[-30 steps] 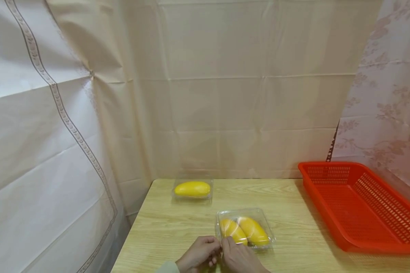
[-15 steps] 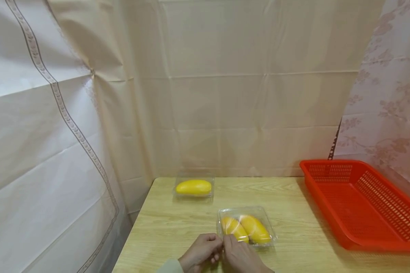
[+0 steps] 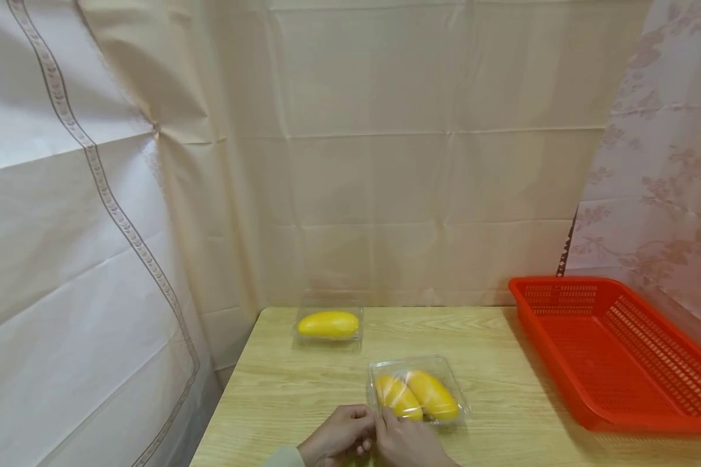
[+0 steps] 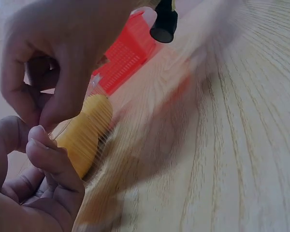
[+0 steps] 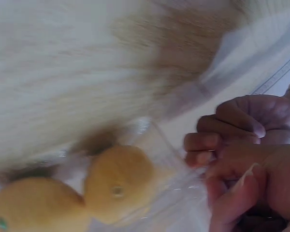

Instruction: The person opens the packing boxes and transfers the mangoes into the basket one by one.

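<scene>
A clear plastic clamshell box (image 3: 448, 371) holding two yellow mangoes (image 3: 432, 394) lies near the table's front in the head view. My left hand (image 3: 337, 433) is at the box's near left corner, thumb and fingertips pinched together at its edge. Right beside it, my right hand (image 3: 411, 444) pinches the same corner with curled fingers. The right wrist view shows the fingertips of both hands meeting at the transparent box corner, the mangoes (image 5: 118, 186) to their left. In the left wrist view the two hands nearly touch, and the pinched plastic is hard to make out.
Farther back on the wooden table (image 3: 292, 389) sits another clear plastic box (image 3: 312, 301) with one yellow mango (image 3: 329, 324). A red perforated plastic basket (image 3: 584, 389) stands at the right. Cloth sheets (image 3: 385, 162) hang behind and on both sides.
The head view shifts slightly. Both hands stay at the same box corner, and the boxes and basket keep their places.
</scene>
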Demonstrator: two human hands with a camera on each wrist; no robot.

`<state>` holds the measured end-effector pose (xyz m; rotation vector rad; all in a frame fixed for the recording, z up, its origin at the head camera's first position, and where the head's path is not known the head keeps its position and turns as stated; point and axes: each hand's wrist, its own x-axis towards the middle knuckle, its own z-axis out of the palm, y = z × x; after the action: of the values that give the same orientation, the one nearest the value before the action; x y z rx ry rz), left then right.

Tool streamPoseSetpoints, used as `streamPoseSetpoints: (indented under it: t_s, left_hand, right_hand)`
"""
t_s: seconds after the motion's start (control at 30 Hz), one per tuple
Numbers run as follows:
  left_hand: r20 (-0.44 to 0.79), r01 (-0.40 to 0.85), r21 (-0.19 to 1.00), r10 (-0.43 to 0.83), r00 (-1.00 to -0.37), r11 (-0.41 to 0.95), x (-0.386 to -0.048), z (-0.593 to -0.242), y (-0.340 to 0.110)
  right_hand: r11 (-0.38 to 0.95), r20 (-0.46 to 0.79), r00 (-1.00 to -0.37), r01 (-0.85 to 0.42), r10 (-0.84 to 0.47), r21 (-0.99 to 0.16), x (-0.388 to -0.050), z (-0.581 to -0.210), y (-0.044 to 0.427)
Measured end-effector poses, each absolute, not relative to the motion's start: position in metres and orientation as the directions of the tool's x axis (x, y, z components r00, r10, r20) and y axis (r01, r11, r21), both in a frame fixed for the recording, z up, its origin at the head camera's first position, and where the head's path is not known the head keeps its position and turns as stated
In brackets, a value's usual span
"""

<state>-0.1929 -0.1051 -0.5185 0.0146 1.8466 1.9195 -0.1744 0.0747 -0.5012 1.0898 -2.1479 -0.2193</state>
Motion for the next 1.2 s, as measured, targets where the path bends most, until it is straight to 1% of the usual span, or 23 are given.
streamPoseSetpoints:
  t_s: [0.03, 0.1, 0.2, 0.3, 0.37, 0.53, 0.6, 0.7, 0.8, 0.87, 1.0, 1.1, 1.2]
  left_hand:
    - [-0.307, -0.321, 0.947, 0.340, -0.889, 0.017, -0.193, -0.518, -0.104]
    - [-0.298, -0.313, 0.950, 0.339, -0.892, 0.010, -0.193, -0.518, -0.103]
    - [-0.292, -0.308, 0.951, 0.335, -0.896, 0.006, -0.193, -0.519, -0.102]
    - [-0.298, -0.311, 0.950, 0.339, -0.892, 0.015, -0.194, -0.519, -0.102]
    - [-0.299, -0.310, 0.950, 0.348, -0.888, 0.025, -0.194, -0.519, -0.102]
    - [-0.315, -0.319, 0.947, 0.341, -0.886, 0.044, -0.195, -0.518, -0.105]
    - [-0.327, -0.331, 0.942, 0.338, -0.883, 0.045, -0.196, -0.518, -0.106]
    - [-0.338, -0.347, 0.937, 0.344, -0.876, 0.038, -0.197, -0.519, -0.106]
    - [-0.354, -0.363, 0.931, 0.350, -0.867, 0.042, -0.197, -0.519, -0.107]
    - [-0.361, -0.369, 0.928, 0.357, -0.862, 0.049, -0.197, -0.520, -0.108]
    - [-0.348, -0.358, 0.932, 0.402, -0.847, 0.054, -0.199, -0.519, -0.113]
    - [-0.317, -0.324, 0.944, 0.431, -0.845, 0.059, -0.200, -0.520, -0.115]
    - [-0.286, -0.286, 0.956, 0.446, -0.848, 0.068, -0.200, -0.521, -0.115]
  right_hand:
    - [0.644, 0.512, -0.417, -0.635, -0.751, 0.426, -0.174, -0.500, 0.073]
    - [0.669, 0.522, -0.442, -0.619, -0.729, 0.411, -0.173, -0.500, 0.069]
    - [0.671, 0.533, -0.436, -0.621, -0.726, 0.406, -0.174, -0.500, 0.068]
    - [0.645, 0.511, -0.428, -0.654, -0.746, 0.394, -0.177, -0.500, 0.072]
    - [0.632, 0.496, -0.436, -0.693, -0.750, 0.347, -0.179, -0.496, 0.074]
    - [0.645, 0.437, -0.521, -0.737, -0.733, 0.203, -0.181, -0.481, 0.073]
    - [0.653, 0.408, -0.548, -0.735, -0.730, 0.182, -0.180, -0.477, 0.073]
    - [0.652, 0.416, -0.543, -0.735, -0.729, 0.184, -0.180, -0.479, 0.074]
    - [0.643, 0.454, -0.512, -0.740, -0.730, 0.199, -0.180, -0.482, 0.076]
    - [0.640, 0.462, -0.504, -0.742, -0.730, 0.201, -0.181, -0.483, 0.078]
    - [0.646, 0.417, -0.538, -0.741, -0.733, 0.180, -0.182, -0.481, 0.082]
    - [0.655, 0.390, -0.563, -0.738, -0.729, 0.160, -0.182, -0.482, 0.085]
    - [0.656, 0.393, -0.561, -0.737, -0.729, 0.164, -0.182, -0.483, 0.089]
